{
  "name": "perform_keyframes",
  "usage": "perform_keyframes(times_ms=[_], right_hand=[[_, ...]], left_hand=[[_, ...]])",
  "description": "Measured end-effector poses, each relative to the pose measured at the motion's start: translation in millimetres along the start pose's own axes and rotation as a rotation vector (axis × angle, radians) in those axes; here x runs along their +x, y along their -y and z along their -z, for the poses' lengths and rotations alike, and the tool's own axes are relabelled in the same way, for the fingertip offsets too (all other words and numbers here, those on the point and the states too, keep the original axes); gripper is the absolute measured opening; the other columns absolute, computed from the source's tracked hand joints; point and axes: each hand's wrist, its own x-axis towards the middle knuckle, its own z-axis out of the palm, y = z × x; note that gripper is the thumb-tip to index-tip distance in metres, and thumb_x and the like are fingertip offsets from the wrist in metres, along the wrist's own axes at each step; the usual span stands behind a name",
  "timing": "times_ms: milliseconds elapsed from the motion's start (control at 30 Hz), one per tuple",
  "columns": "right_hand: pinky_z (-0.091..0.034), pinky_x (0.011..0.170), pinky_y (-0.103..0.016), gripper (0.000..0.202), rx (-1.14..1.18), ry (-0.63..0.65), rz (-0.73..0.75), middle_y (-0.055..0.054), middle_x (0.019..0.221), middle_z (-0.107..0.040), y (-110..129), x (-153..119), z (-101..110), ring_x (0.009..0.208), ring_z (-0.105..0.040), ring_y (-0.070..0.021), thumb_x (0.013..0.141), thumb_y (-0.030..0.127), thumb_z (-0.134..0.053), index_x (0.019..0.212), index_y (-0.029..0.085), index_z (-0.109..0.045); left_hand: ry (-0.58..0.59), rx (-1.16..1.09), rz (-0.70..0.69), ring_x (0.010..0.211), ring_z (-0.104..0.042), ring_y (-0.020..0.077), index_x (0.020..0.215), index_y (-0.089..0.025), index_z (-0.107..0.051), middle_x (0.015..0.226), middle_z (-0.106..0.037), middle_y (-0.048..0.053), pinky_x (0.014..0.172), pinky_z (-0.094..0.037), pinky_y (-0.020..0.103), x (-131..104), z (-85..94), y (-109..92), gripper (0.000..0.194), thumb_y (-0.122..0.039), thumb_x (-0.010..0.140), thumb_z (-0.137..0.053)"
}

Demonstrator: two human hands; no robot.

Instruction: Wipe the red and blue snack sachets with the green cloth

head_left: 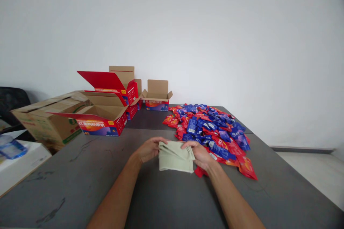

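Note:
A pale green folded cloth (176,161) is stretched between my two hands, over the dark table. My left hand (151,149) pinches its upper left corner, thumb and fingers closed on the fabric. On the other side my right hand (201,154) grips the upper right part of the cloth, fingers closed. The top layer sags in creases between them, while the lower edge hangs fairly straight. Just behind and beside my right hand lies a heap of red and blue sachets (215,128). A small red piece (199,171) shows below that hand, partly hidden by it.
Open red and blue cartons (99,125) stand at the left back, with another open carton (157,105) near the wall. A large brown cardboard box (53,118) sits beyond the table's left edge. A blue clear container (12,148) rests on a white box (24,164).

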Motion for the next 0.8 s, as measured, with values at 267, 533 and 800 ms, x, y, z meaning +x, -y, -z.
perform_keyframes(times_ms=[267, 533, 800], right_hand=[[-0.053, 0.092, -0.041, 0.019, -0.272, 0.076, -0.007, -0.009, 0.116, -0.072, 9, -11, 1, 0.100, -0.069, -0.0259, 0.064, 0.016, -0.069, 0.081, 0.018, -0.078], [-0.052, 0.088, -0.034, 0.043, -0.674, 0.082, 0.041, -0.003, 0.119, -0.072, 8, -12, 15, 0.102, -0.067, -0.0239, 0.059, 0.011, -0.048, 0.086, 0.021, -0.080], [-0.044, 0.101, -0.036, 0.033, -1.176, -0.117, 0.404, -0.008, 0.112, -0.073, -15, 0, 4, 0.107, -0.063, -0.0240, 0.075, 0.010, -0.053, 0.095, 0.020, -0.077]], left_hand=[[-0.079, 0.116, 0.026, 0.073, -0.062, 0.0165, 0.085, -0.014, -0.071, 0.082, -0.068, 0.007, 0.067, -0.044, 0.025, 0, -8.0, -1, 0.024, -0.035, 0.074, -0.074], [-0.207, 0.601, 0.035, 0.055, -0.047, 0.0109, 0.093, -0.014, -0.072, 0.062, -0.057, -0.004, 0.053, -0.029, 0.021, 19, 4.3, 42, 0.034, -0.016, 0.060, -0.070], [-0.311, 1.013, -0.257, 0.088, -0.060, 0.0193, 0.082, -0.018, -0.073, 0.091, -0.066, 0.004, 0.083, -0.044, 0.029, 26, -21.2, 51, 0.037, 0.000, 0.056, -0.054]])
